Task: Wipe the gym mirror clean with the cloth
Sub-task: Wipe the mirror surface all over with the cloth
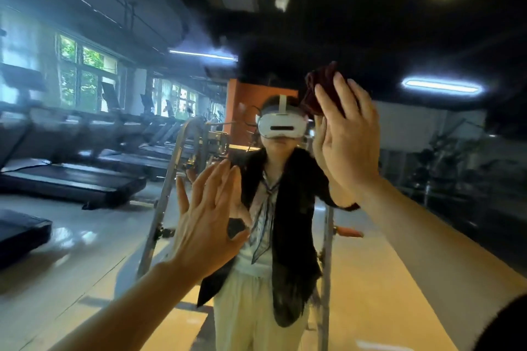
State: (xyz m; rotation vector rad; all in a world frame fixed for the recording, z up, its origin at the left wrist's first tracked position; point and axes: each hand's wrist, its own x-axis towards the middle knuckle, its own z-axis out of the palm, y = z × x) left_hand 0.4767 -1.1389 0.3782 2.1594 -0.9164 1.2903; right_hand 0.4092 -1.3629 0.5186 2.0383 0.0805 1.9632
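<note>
Mirror (399, 208) fills the whole view; everything beyond the two arms is reflection.

Right hand (346, 134): raised high against the glass, fingers straight and close together, palm toward the mirror. It presses a dark maroon cloth (320, 88) flat to the surface; the cloth bunches out above and to the left of the fingertips. No curl of the fingers round the cloth shows, so it is pinned under the flat hand rather than clenched. The cloth sits on the mirror just right of the reflected headset (281, 125), slightly above it.

Left hand (209, 222): lower on the mirror and left of the cloth, fingers spread wide and straight, palm flat toward the glass, holding nothing. Its reflected fingertips meet it, so it appears to touch the surface.

In the reflection: the person in a white headset, black open jacket, pale trousers and a patterned neck scarf, standing within the metal frame of a stepladder (171, 196). Left of the ladder, a row of treadmills (85, 179) runs back under tall windows (82, 77). An orange pillar (245, 111) stands behind the headset. Strip lights (440, 86) glow on the dark ceiling. Edges blurred.
</note>
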